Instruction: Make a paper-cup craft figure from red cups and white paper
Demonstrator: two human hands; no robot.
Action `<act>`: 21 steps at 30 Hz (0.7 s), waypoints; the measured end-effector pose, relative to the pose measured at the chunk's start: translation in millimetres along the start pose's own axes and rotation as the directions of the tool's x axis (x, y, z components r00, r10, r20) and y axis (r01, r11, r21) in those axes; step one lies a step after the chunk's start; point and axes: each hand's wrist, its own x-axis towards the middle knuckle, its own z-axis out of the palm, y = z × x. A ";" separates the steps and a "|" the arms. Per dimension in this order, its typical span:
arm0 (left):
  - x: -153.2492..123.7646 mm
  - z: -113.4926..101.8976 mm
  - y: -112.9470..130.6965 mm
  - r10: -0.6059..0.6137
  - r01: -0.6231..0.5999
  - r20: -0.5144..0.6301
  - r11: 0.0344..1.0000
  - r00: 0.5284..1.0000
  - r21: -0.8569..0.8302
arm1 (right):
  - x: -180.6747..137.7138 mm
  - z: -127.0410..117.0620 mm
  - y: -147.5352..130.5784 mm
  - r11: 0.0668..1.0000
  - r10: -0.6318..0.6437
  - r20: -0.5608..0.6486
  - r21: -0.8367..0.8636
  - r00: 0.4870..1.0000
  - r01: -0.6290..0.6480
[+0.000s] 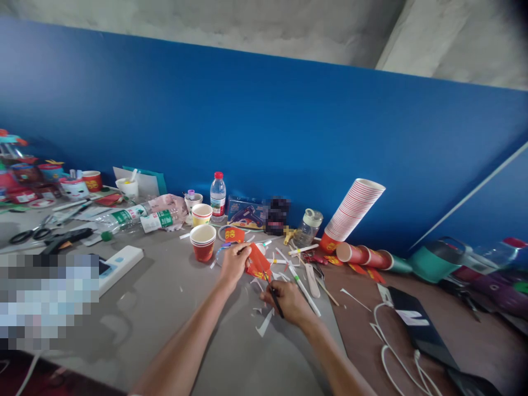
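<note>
My left hand (pixel 234 263) pinches a red piece of paper cup (pixel 258 262) and holds it just above the grey table (pixel 165 308). My right hand (pixel 289 301) is closed on a thin dark tool (pixel 274 296), a pen or a blade, whose tip touches the lower edge of the red piece. White paper scraps (pixel 264 324) lie on the table under and around both hands.
Stacked red paper cups (pixel 203 242) stand just left of my hands, a yellow cup (pixel 202 213) and a water bottle (pixel 218 197) behind them. A tall leaning cup stack (pixel 352 209) is at the right. Scissors (pixel 31 234), a power strip (pixel 117 264), a black phone (pixel 412 322) with white cable lie around.
</note>
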 end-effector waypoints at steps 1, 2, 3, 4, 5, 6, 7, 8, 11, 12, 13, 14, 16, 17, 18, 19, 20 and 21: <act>-0.2 0.4 -0.2 -0.010 0.010 -0.003 1.000 1.000 -0.021 | -0.4 0.1 0.0 1.000 0.007 0.004 0.014 1.000 -0.007; -0.6 0.9 -0.2 -0.022 0.022 -0.008 0.999 1.000 -0.046 | -0.9 -0.1 -0.2 1.000 0.014 0.009 0.026 1.000 -0.015; -1.1 1.6 0.2 -0.037 0.036 -0.013 0.997 0.999 -0.073 | -1.3 -0.4 -0.4 0.999 0.019 0.015 0.037 1.000 -0.020; -1.7 2.4 0.9 -0.054 0.052 -0.019 0.993 0.998 -0.102 | -1.6 -0.9 -0.5 0.999 0.020 0.023 0.049 1.000 -0.021; -2.5 3.2 1.9 -0.073 0.070 -0.022 0.988 0.997 -0.135 | -1.7 -1.3 -0.6 0.998 0.019 0.026 0.059 0.999 -0.020; -3.5 4.2 3.2 -0.092 0.087 -0.022 0.982 0.995 -0.169 | -1.8 -1.8 -0.5 0.997 0.016 0.027 0.069 0.999 -0.018; -4.6 5.2 4.6 -0.111 0.105 -0.017 0.974 0.994 -0.199 | -1.7 -2.3 -0.4 0.997 0.013 0.025 0.079 1.000 -0.015; -5.8 6.3 5.8 -0.126 0.121 -0.005 0.967 0.992 -0.224 | -1.6 -2.7 -0.2 0.996 0.012 0.023 0.088 1.000 -0.014; -9.2 10.1 7.1 -0.151 0.158 0.049 0.948 0.987 -0.276 | -1.3 -4.5 -0.3 0.994 0.014 0.021 0.109 1.000 -0.017; -10.2 11.6 6.5 -0.159 0.173 0.072 0.941 0.985 -0.289 | -1.4 -5.3 -0.8 0.993 0.018 0.023 0.116 1.000 -0.021; -11.1 13.2 5.5 -0.169 0.191 0.098 0.934 0.981 -0.303 | -1.6 -6.3 -1.4 0.992 0.023 0.025 0.126 0.999 -0.026; -11.9 14.8 4.4 -0.180 0.212 0.126 0.925 0.976 -0.315 | -2.0 -7.5 -2.1 0.990 0.029 0.032 0.138 0.999 -0.033; -13.6 17.4 2.9 -0.199 0.256 0.195 0.907 0.960 -0.334 | -3.0 -10.0 -3.3 0.983 0.039 0.050 0.177 0.998 -0.047; -14.4 18.3 2.9 -0.204 0.277 0.233 0.899 0.951 -0.340 | -3.4 -11.2 -3.4 0.978 0.034 0.059 0.202 0.998 -0.046; -15.4 18.8 3.5 -0.208 0.296 0.272 0.891 0.940 -0.343 | -3.8 -12.3 -3.3 0.973 0.023 0.067 0.229 0.997 -0.038; -16.5 19.0 4.7 -0.211 0.315 0.309 0.885 0.927 -0.343 | -4.1 -13.2 -2.8 0.967 0.007 0.079 0.254 0.997 -0.027; -17.6 18.8 6.4 -0.212 0.332 0.344 0.880 0.915 -0.340 | -4.1 -13.8 -2.0 0.962 -0.011 0.086 0.273 0.996 -0.013; -19.0 18.6 8.3 -0.212 0.345 0.375 0.877 0.903 -0.335 | -4.0 -14.1 -1.2 0.959 -0.027 0.085 0.285 0.996 0.002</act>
